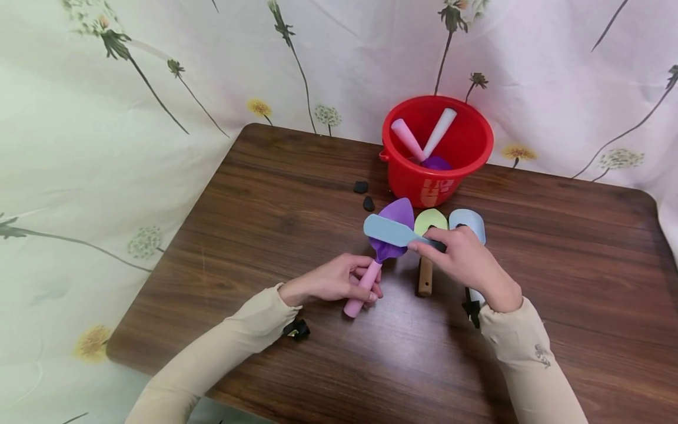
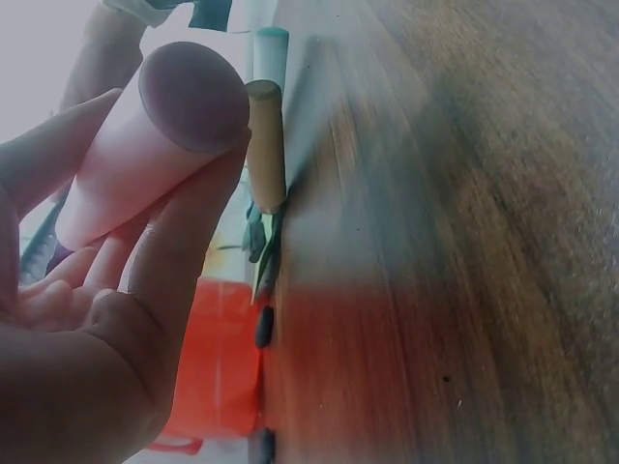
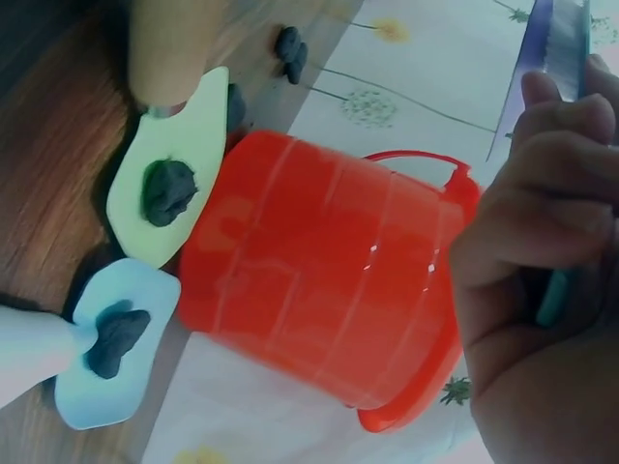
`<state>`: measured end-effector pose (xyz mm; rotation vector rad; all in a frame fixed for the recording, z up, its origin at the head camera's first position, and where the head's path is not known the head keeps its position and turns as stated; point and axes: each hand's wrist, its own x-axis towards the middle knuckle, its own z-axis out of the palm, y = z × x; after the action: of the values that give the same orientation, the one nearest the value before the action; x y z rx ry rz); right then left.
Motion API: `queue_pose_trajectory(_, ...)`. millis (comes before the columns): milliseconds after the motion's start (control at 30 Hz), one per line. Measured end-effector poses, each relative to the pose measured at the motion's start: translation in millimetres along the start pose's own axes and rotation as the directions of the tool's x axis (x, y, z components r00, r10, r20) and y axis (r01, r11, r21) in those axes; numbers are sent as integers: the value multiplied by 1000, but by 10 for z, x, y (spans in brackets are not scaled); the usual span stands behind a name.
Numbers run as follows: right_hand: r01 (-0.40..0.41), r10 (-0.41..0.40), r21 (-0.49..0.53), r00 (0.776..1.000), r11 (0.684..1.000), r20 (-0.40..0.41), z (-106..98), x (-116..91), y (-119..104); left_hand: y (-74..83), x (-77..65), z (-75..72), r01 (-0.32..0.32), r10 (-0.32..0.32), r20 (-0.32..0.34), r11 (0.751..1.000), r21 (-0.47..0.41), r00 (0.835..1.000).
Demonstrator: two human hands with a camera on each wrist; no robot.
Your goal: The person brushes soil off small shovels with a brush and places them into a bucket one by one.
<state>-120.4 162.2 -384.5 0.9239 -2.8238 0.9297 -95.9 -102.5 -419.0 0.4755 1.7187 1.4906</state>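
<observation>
My left hand (image 1: 339,278) grips the pink handle (image 2: 135,169) of a purple trowel (image 1: 401,210), its blade pointing away toward the bucket. In my right hand (image 1: 468,254) is a light blue spatula (image 1: 388,229), pinched by its dark handle. The spatula's flat blade lies across the trowel's blade in the head view, hiding part of it. Beneath and beside the right hand, a pale green spatula (image 3: 126,208) with a wooden handle (image 1: 425,277) and a pale blue shovel (image 3: 106,401) with a white handle rest on the table. Each bears a black lump (image 3: 169,193).
A red bucket (image 1: 424,182) stands at the back of the brown table (image 1: 212,247), with a pink handle (image 1: 408,140) and a white handle (image 1: 441,131) poking up inside. Two small black lumps (image 1: 361,186) lie left of it. A flowered curtain (image 1: 175,35) hangs behind.
</observation>
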Motion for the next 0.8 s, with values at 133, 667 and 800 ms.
queue_pose_trajectory(133, -31, 31, 0, 999, 1000, -21, 1, 16, 53, -3, 0, 8, 1, -1, 3, 1000, -22, 1000)
queue_pose_trajectory(667, -80, -4, -192, 916, 978, -402, 35, 36, 240, -13, -50, 0, 51, -51, -4, 998, -35, 999)
queue_pose_trajectory(800, -93, 12, -173, 907, 980, -420, 52, 28, 213, -16, -46, -18, 51, -50, -48, 998, 28, 998)
